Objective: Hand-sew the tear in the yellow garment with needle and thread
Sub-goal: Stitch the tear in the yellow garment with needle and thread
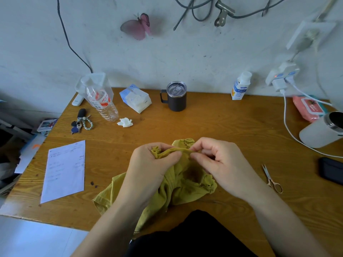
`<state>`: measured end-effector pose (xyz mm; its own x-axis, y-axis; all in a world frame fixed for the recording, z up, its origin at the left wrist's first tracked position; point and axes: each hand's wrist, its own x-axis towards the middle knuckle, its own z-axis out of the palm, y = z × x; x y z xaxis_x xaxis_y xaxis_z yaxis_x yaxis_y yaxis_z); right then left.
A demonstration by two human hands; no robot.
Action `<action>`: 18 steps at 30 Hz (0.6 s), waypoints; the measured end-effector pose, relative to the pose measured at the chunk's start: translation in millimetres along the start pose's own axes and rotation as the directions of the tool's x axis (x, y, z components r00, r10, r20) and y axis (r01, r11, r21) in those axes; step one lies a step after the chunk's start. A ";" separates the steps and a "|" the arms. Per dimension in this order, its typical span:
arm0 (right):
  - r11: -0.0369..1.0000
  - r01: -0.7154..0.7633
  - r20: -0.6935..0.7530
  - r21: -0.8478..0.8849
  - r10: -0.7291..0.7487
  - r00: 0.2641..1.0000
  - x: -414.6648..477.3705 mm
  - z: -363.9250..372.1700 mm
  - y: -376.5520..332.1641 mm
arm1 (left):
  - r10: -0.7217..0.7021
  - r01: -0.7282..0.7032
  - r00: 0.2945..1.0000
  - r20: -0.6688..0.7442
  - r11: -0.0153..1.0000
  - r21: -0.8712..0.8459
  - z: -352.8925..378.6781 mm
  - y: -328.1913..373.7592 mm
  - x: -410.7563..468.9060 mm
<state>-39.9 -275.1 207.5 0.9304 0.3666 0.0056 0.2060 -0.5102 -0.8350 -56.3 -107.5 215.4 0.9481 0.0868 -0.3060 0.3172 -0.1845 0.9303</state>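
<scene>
The yellow garment [185,184] lay bunched on the wooden surface [222,123] directly under and between both hands, its top fold lifted off the wood. The left hand [152,164] had its fingers curled round a gathered clump of the cloth. The right hand [219,162] pinched the same fold between thumb and forefinger, just beside the left thumb, with its other fingers tucked in.

No needle or thread could be made out; they were either hidden in the right-hand pinch or too fine to show. The tear itself was also buried in the folds.

The main risk looked to be the bunching. With so many layers crushed in the left hand, a stitch could catch a second layer behind the tear and sew the garment shut on itself. The two thumbs sat so close that a needle pushed through blind could prick the left one. Uneven tension across the short span between the hands would likely pucker the seam. The scissors [272,179] lay well out beyond the right hand, so reaching for them would mean releasing the pinch and possibly losing the fold.
</scene>
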 end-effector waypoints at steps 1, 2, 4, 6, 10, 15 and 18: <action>1.000 0.000 -0.030 -0.027 -0.001 1.000 -1.0 2.1 -0.4 | 0.024 -0.023 0.999 -0.028 0.999 0.023 2.1 0.1 -1.6; 0.998 0.006 -0.063 -0.058 -0.010 0.998 -1.6 4.8 -1.1 | 0.052 -0.049 0.997 -0.052 0.998 0.050 4.3 0.0 -3.4; 0.993 0.027 -0.125 -0.117 -0.042 0.991 -3.1 10.5 -3.3 | 0.115 -0.106 0.990 -0.084 0.989 0.103 9.0 -0.2 -7.5; 0.988 0.028 -0.162 -0.149 -0.053 0.985 -4.0 14.9 -5.1 | 0.169 -0.156 0.981 -0.096 0.978 0.137 12.8 -0.3 -10.2; 0.996 0.009 -0.154 -0.090 -0.023 0.988 -5.1 13.8 -5.4 | 0.139 -0.131 0.987 -0.077 0.985 0.108 12.4 0.1 -7.8; 0.987 -0.078 -0.032 0.141 0.083 0.996 -4.1 1.9 -2.3 | -0.023 0.024 0.999 0.026 0.998 -0.052 5.8 1.5 -2.0; 0.955 -0.143 0.073 0.260 0.128 0.989 -1.3 -4.9 0.6 | -0.078 0.087 0.994 0.079 0.989 -0.121 4.0 2.4 -0.2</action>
<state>-39.5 -279.7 209.6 0.9243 0.3543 -0.1417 -0.0148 -0.3377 -0.9412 -55.6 -111.9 216.8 0.9195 0.0236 -0.3923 0.3930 -0.0567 0.9178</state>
